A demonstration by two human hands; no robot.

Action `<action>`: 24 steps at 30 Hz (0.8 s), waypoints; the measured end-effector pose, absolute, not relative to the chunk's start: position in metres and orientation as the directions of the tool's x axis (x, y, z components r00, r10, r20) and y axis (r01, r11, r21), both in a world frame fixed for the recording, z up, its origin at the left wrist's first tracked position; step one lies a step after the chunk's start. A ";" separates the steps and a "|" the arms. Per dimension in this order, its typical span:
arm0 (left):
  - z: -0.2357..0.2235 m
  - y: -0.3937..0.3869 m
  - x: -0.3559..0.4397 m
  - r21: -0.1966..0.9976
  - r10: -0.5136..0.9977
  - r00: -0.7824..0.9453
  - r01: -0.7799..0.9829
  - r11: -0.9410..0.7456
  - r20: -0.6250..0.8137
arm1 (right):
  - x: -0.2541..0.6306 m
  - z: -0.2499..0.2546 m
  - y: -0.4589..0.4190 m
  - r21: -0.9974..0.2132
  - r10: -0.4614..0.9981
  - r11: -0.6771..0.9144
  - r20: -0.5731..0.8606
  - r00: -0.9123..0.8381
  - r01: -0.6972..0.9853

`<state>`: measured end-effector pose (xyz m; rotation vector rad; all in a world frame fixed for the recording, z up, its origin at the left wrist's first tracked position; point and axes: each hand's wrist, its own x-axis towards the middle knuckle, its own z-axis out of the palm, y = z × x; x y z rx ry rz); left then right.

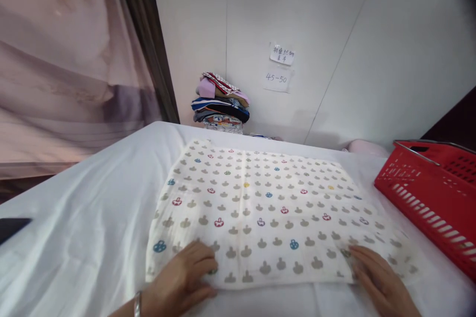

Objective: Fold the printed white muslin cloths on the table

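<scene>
A cream cloth (256,215) printed with grey and coloured mushroom shapes lies spread in front of me, with a crease line running down its left part. Its near edge faces me. My left hand (182,277) rests on the cloth's near left part, fingers bent and thumb apart from them near the edge. On the near right side, my right hand (381,280) lies against the cloth with fingers stretched and apart. Neither hand visibly lifts any fabric. A silver bracelet (137,303) circles my left wrist.
A white-covered table (92,208) bears the cloth. To the right stands a red plastic basket (420,183) with a metal handle. Folded fabrics (221,101) are stacked at the back by the wall. A dark flat object (13,228) sits at the left edge; a pink curtain (55,59) hangs beyond.
</scene>
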<state>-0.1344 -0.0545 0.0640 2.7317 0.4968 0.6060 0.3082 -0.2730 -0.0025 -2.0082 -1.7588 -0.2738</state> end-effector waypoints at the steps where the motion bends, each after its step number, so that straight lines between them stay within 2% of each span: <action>1: 0.061 -0.063 -0.137 0.370 0.383 0.865 0.258 -0.893 0.323 | 0.307 -0.005 -0.281 -0.165 0.877 -0.068 0.461 0.138 0.984; 5: 0.051 -0.074 -0.138 0.356 0.412 0.882 0.318 -0.879 0.228 | 0.300 -0.011 -0.291 -0.004 0.874 0.034 0.485 -0.028 0.999; 9: 0.047 -0.073 -0.130 0.284 0.422 0.870 0.350 -0.893 0.255 | 0.295 -0.009 -0.279 0.091 0.862 0.127 0.483 -0.155 0.988; 13: 0.051 -0.073 -0.126 0.294 0.479 0.820 0.396 -0.870 0.313 | 0.296 0.001 -0.273 0.084 0.851 0.156 0.494 -0.178 0.984; 17: 0.069 -0.069 -0.123 0.448 0.670 0.645 0.509 -0.735 0.366 | 0.290 0.015 -0.269 0.040 0.845 0.151 0.513 -0.151 0.988; 19: 0.085 -0.065 -0.118 0.492 0.715 0.562 0.522 -0.697 0.416 | 0.282 0.021 -0.262 0.016 0.860 0.114 0.500 -0.107 0.993; 22: 0.111 -0.059 -0.109 0.468 0.687 0.520 0.503 -0.726 0.508 | 0.274 0.028 -0.245 0.019 0.905 0.039 0.423 -0.043 0.999; 24: 0.123 -0.056 -0.106 0.402 0.632 0.543 0.491 -0.773 0.553 | 0.281 0.030 -0.235 0.030 0.925 -0.020 0.381 0.007 0.999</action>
